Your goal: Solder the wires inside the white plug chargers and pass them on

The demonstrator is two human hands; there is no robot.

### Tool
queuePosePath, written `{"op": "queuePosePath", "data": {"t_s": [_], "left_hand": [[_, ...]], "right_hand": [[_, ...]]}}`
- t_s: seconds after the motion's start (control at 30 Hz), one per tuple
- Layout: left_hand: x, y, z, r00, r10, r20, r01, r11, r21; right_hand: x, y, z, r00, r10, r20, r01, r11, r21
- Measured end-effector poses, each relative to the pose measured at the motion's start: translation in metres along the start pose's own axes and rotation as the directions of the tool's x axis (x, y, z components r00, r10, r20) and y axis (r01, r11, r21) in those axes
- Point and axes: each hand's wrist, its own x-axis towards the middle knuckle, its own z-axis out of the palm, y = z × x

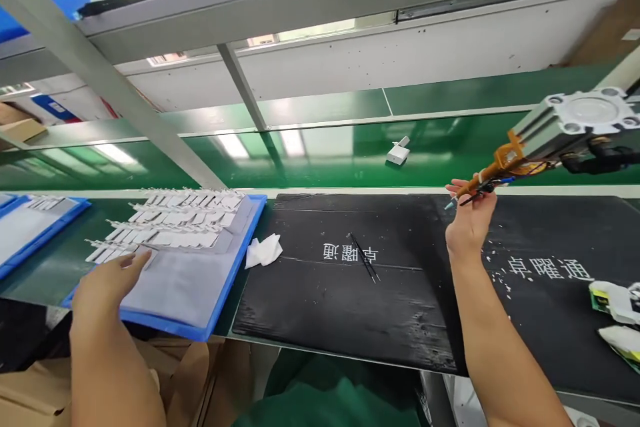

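Observation:
My left hand point(107, 280) lies flat, fingers stretched, on the near left part of a blue tray point(233, 273) lined with grey sheet. Rows of small white flat parts point(175, 220) fill the tray's far half, just beyond my fingertips. My right hand point(470, 217) is raised over the black mat point(350, 300), closed round an orange-handled tool point(493, 173) whose tip points left. The tool's cable runs toward a silver pneumatic cylinder point(575, 117) at the right.
Black tweezers point(365, 258) and a crumpled white wipe point(263, 251) lie on the bench. A second blue tray point(30, 227) sits far left. A white part point(399, 151) rests on the green conveyor. Circuit boards point(617, 313) lie at the right edge. Cardboard is below.

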Motion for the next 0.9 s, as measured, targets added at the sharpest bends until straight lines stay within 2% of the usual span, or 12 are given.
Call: {"op": "queuePosePath", "data": {"t_s": [0.03, 0.1, 0.17, 0.2, 0.27, 0.33, 0.37, 0.4, 0.53, 0.63, 0.77, 0.9], "left_hand": [[-0.014, 0.011, -0.004, 0.996, 0.020, -0.089, -0.024, 0.999, -0.038], [-0.044, 0.044, -0.011, 0.961, 0.171, -0.216, -0.209, 0.963, -0.167], [-0.073, 0.091, -0.012, 0.895, 0.373, -0.245, -0.436, 0.847, -0.303], [-0.084, 0.118, -0.010, 0.843, 0.479, -0.245, -0.537, 0.773, -0.338], [-0.100, 0.178, -0.001, 0.694, 0.686, -0.218, -0.708, 0.595, -0.382], [-0.108, 0.239, 0.015, 0.546, 0.820, -0.169, -0.800, 0.451, -0.396], [-0.111, 0.269, 0.024, 0.496, 0.855, -0.148, -0.823, 0.409, -0.395], [-0.113, 0.297, 0.034, 0.473, 0.872, -0.124, -0.829, 0.394, -0.396], [-0.126, 0.398, 0.071, 0.478, 0.878, -0.026, -0.776, 0.408, -0.482], [-0.141, 0.454, 0.092, 0.502, 0.865, -0.010, -0.748, 0.429, -0.506], [-0.153, 0.504, 0.105, 0.539, 0.842, 0.003, -0.701, 0.451, -0.552], [-0.148, 0.529, 0.101, 0.587, 0.808, 0.046, -0.614, 0.481, -0.626]], "right_hand": [[-0.001, -0.001, 0.000, 1.000, -0.011, -0.003, 0.011, 1.000, 0.000], [-0.003, -0.001, 0.001, 0.999, -0.034, -0.018, 0.033, 0.999, -0.008], [-0.006, -0.001, 0.001, 0.998, -0.055, -0.044, 0.054, 0.998, -0.023], [-0.008, 0.000, 0.002, 0.996, -0.064, -0.058, 0.062, 0.998, -0.031], [-0.011, 0.000, 0.002, 0.993, -0.080, -0.085, 0.076, 0.996, -0.048], [-0.013, 0.001, 0.003, 0.990, -0.092, -0.104, 0.086, 0.994, -0.062], [-0.014, 0.001, 0.003, 0.989, -0.096, -0.109, 0.089, 0.994, -0.067], [-0.015, 0.002, 0.003, 0.989, -0.098, -0.110, 0.090, 0.993, -0.072], [-0.018, 0.008, 0.001, 0.990, -0.106, -0.090, 0.097, 0.990, -0.098], [-0.022, 0.015, -0.001, 0.989, -0.124, -0.082, 0.113, 0.985, -0.128], [-0.027, 0.023, -0.002, 0.986, -0.147, -0.078, 0.131, 0.976, -0.174], [-0.029, 0.027, -0.002, 0.983, -0.165, -0.084, 0.146, 0.969, -0.199]]}}
